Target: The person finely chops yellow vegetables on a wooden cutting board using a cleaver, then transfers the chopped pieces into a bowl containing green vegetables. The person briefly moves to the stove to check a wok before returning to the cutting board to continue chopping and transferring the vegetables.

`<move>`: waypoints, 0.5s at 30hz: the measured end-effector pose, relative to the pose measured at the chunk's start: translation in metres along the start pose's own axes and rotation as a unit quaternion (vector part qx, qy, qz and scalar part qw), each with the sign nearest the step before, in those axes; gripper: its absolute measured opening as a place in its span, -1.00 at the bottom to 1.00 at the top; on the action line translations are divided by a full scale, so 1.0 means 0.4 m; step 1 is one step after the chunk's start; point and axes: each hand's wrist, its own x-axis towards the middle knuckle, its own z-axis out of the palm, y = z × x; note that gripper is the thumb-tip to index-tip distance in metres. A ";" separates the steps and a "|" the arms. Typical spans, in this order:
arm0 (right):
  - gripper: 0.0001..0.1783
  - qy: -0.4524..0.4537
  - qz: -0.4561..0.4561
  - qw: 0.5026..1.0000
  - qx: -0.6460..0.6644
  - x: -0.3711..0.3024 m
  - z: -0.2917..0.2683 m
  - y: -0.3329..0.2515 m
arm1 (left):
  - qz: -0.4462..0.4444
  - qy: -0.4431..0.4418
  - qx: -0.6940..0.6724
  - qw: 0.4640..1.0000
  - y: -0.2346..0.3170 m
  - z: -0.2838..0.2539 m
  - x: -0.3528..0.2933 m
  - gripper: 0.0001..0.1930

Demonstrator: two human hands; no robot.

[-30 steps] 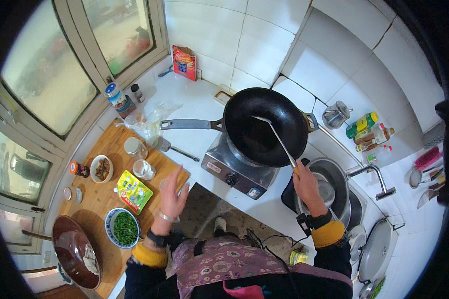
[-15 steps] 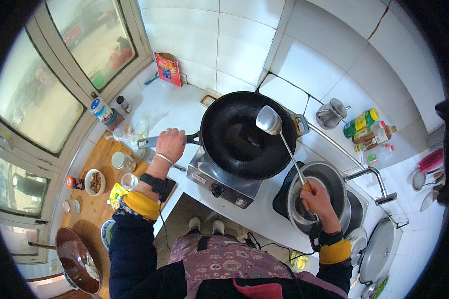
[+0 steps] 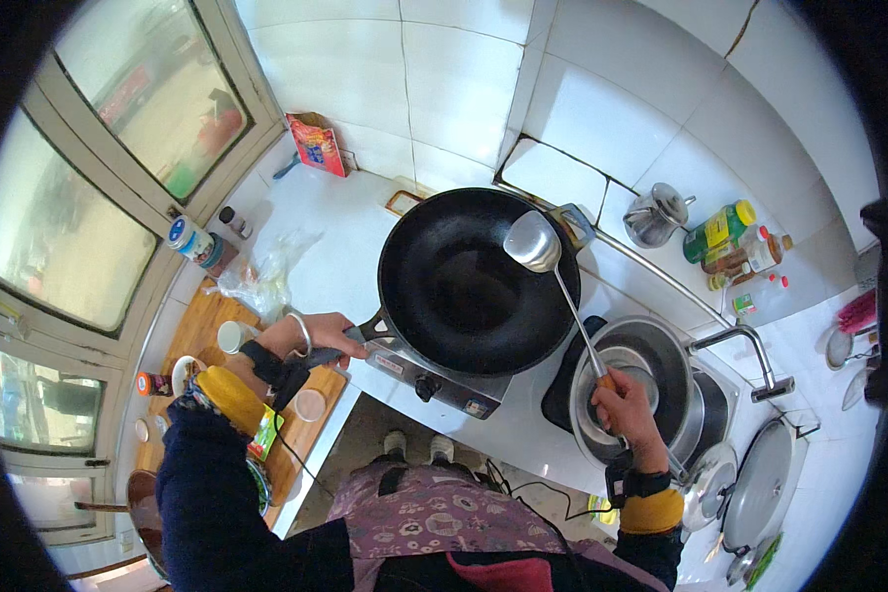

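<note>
A black wok (image 3: 434, 331) rests on a steel gas burner (image 3: 395, 365), with dark, glossy liquid or oil sheen at its bottom. My left hand (image 3: 316, 337) is closed around the wok's long handle. My right hand (image 3: 624, 407) grips the wooden handle of a metal wok spatula (image 3: 533, 243), whose head is over the wok's right side. Below my right hand lies a large steel basin (image 3: 673, 360) in the sink, with a smaller metal bowl inside it. A second grip (image 3: 572, 225) sits at the wok's far right edge.
A crumpled plastic bag (image 3: 266, 281), a jar (image 3: 192, 240) and a red packet (image 3: 317, 145) stand left of the wok. Bottles (image 3: 720, 232) and a metal pot (image 3: 658, 215) line the back right. A faucet (image 3: 755, 355) arches over the sink. The wooden board (image 3: 192, 321) holds small containers.
The wok's handle has swung nearer to me, and my left hand and forearm moved with it, down and left. The spatula stays over the wok's right side in my right hand.
</note>
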 end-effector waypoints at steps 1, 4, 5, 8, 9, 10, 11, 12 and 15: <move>-0.71 0.000 0.000 1.000 0.011 0.000 0.003 0.005 | -0.021 -0.013 -0.063 0.998 -0.009 0.001 -0.006 -0.62; -0.73 0.014 -0.015 0.995 0.093 -0.005 0.020 0.021 | -0.066 -0.067 -0.164 0.982 -0.025 -0.003 -0.029 -0.64; -0.73 0.021 -0.018 0.996 0.087 -0.008 0.025 0.023 | -0.085 -0.086 -0.181 0.976 -0.025 -0.004 -0.034 -0.63; -0.71 0.026 -0.011 0.996 0.079 -0.020 0.034 0.025 | -0.050 -0.072 -0.177 0.980 -0.018 0.010 -0.043 -0.74; -0.69 0.020 -0.009 0.997 0.072 -0.026 0.036 0.023 | -0.047 -0.068 -0.188 0.979 -0.017 0.024 -0.045 -0.76; -0.68 0.007 -0.005 0.997 0.076 -0.031 0.038 0.020 | -0.015 -0.048 -0.138 0.989 -0.014 0.043 -0.047 -0.77; -0.68 0.021 0.004 0.998 0.056 -0.037 0.040 0.017 | -0.011 -0.044 -0.154 0.987 -0.014 0.062 -0.052 -0.77; -0.68 0.026 0.016 0.998 0.046 -0.042 0.044 0.015 | -0.015 -0.039 -0.167 0.985 -0.017 0.085 -0.060 -0.78; -0.75 0.054 -0.005 0.996 0.072 -0.054 0.060 0.010 | 0.016 -0.040 -0.220 0.975 -0.024 0.153 -0.073 -0.80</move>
